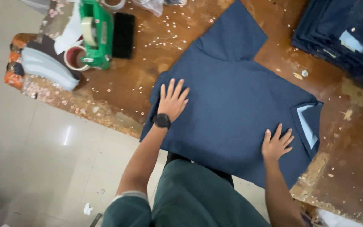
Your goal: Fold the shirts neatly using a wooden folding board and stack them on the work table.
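Observation:
A dark blue collared shirt (236, 96) lies flat on a worn brown wooden table (156, 54), its collar (308, 126) with a light blue inner band at the right. My left hand (173, 101), with a black watch on the wrist, presses flat on the shirt's left part, fingers spread. Resting flat near the collar at the shirt's near edge is my right hand (276, 144), fingers also apart. Neither hand grips anything. One sleeve (232, 33) sticks out toward the far side.
A stack of folded dark blue garments (345, 38) sits at the far right. A green tape dispenser (95, 33), a tape roll (75, 58), a black pad (124, 35) and grey cloth (43, 67) lie at the table's left end. Small scraps dot the table. Tiled floor (34, 155) lies left.

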